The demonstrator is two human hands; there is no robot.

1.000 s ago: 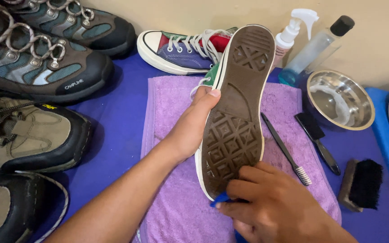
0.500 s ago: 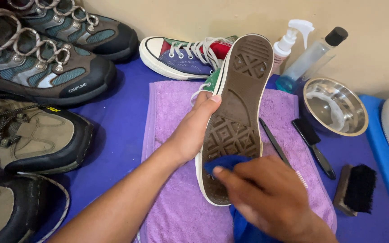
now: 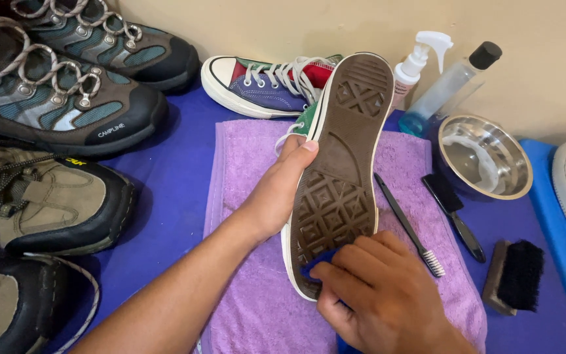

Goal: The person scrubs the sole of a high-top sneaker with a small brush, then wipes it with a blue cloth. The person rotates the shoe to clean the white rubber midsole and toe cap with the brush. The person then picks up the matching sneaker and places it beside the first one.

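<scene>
A person's right hand (image 3: 378,295), at six o'clock in the head view, presses a blue cloth (image 3: 316,263) against the heel end of a canvas sneaker's brown rubber sole (image 3: 339,177), fingers curled together and bunched over the fabric. The left hand (image 3: 276,190), coming in from eight o'clock, clamps the upturned sneaker along its side, thumb laid against the sole's white edge, the other fingers hidden behind the shoe. The sneaker stands tilted, sole toward the camera, toe pointing to twelve o'clock, above a purple towel (image 3: 244,170) spread on a blue mat (image 3: 171,190).

At three o'clock a black-handled toothbrush (image 3: 406,224) lies on the towel just beside the shoe; past it rest a small black brush (image 3: 453,206) and a wooden-backed bristle brush (image 3: 515,275). Toward two o'clock sits a steel bowl (image 3: 486,157), with a spray bottle (image 3: 414,65) and a clear bottle of blue liquid (image 3: 447,88) against the wall. The matching sneaker (image 3: 266,82) lies at twelve o'clock; hiking boots (image 3: 54,105) fill nine to eleven o'clock.

The risk, as judged here: the shoe is held from one side only, so a hard push from the cloth could twist it out of the grip, and a wide sweep of the right wrist could knock the toothbrush off the towel.
</scene>
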